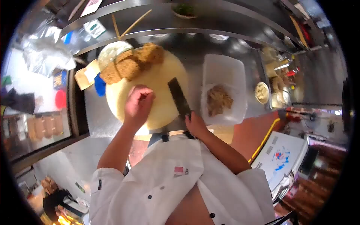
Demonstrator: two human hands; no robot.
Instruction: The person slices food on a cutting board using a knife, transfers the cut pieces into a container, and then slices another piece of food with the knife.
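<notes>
My right hand (195,124) grips the handle of a cleaver (179,96), its dark broad blade slanting away over the right edge of a round, pale yellow cutting board (159,95). Above the board's left half is my left hand (138,104), fingers curled into a loose fist; whatever may be inside it is hidden. Brown, rough-textured lumps (129,63) lie along the far left of the board, beside a pale rounded item (112,52). To the right of the cleaver, a translucent plastic tub (225,69) contains a heap of light brown pieces, perhaps sliced meat (219,99).
A blue item (99,85) and a cardboard piece (84,77) sit left of the board. Metal shelves (168,33) run across the back. On the right stand a small bowl (261,92) with pale contents and several containers (279,93).
</notes>
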